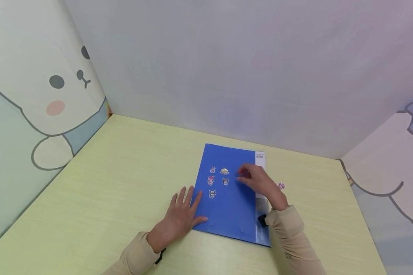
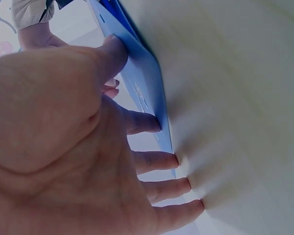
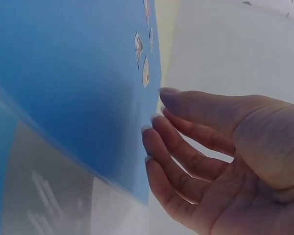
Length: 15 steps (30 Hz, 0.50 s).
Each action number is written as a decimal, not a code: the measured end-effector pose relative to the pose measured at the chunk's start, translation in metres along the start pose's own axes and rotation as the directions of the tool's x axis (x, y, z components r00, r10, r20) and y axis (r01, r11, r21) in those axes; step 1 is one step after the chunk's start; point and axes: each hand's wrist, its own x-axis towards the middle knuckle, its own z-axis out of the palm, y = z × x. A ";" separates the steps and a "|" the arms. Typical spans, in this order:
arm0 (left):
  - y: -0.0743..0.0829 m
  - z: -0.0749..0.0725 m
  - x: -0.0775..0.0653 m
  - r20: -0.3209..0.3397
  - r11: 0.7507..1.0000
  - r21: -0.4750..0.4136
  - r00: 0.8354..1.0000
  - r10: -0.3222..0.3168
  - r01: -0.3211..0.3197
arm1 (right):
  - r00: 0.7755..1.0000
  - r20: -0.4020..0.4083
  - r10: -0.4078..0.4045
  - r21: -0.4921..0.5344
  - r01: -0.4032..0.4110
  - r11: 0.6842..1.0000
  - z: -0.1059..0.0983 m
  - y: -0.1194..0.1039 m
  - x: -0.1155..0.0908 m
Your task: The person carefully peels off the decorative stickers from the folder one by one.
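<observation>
A blue folder [image 1: 227,214] lies on the table with several small cartoon-character stickers [image 1: 210,180] in two columns on its cover. My left hand [image 1: 179,217] rests spread at the folder's left edge; its thumb lies on the cover, while the outer fingertips [image 2: 190,184] touch the table. Over the cover, right of the stickers, hovers my right hand [image 1: 256,181], fingers loosely bent. In the right wrist view, its thumb [image 3: 196,105] and fingers are apart with nothing between them.
A clear strip with a white label [image 1: 260,157] runs down the folder's right side. A small pink-purple piece [image 1: 281,186] shows just beyond my right wrist. The pale yellow table [image 1: 124,172] meets a plain back wall [image 1: 227,76] and side walls with cartoon drawings.
</observation>
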 end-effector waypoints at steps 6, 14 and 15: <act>0.000 -0.003 -0.001 0.003 1.000 -0.019 1.000 -0.003 0.003 | 0.999 0.035 -0.008 -0.012 0.009 1.000 0.005 -0.006 0.003; 0.001 -0.003 0.000 0.000 1.000 -0.005 1.000 -0.002 0.002 | 0.996 0.082 -0.034 -0.038 0.038 0.999 0.012 -0.008 0.008; 0.000 -0.002 0.000 0.000 1.000 -0.006 1.000 -0.002 0.002 | 0.996 0.088 -0.034 -0.036 0.038 0.999 0.013 -0.008 0.008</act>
